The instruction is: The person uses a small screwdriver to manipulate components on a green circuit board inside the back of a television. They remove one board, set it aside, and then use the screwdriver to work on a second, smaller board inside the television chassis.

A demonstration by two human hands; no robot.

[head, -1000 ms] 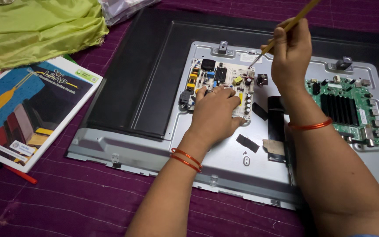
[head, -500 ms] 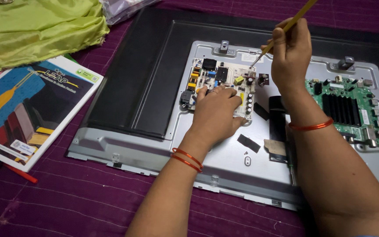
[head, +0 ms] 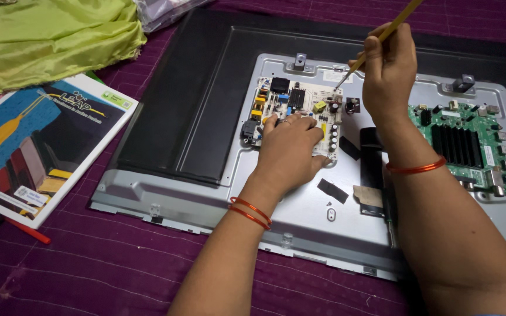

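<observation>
Your left hand [head: 291,149] rests open, flat on the white rectangular circuit board [head: 293,106]; your right hand [head: 389,70] grips a thin yellow-handled brush [head: 382,38] over it.

head view, looking down, close over metal panel [head: 300,216]

A white circuit board [head: 291,114] with yellow, black and blue parts is seen lying flat on the grey metal back panel [head: 300,216], left of centre. A thin yellow-handled tool [head: 382,38] is held tilted, and its tip is placed at the board's upper right corner.
</observation>
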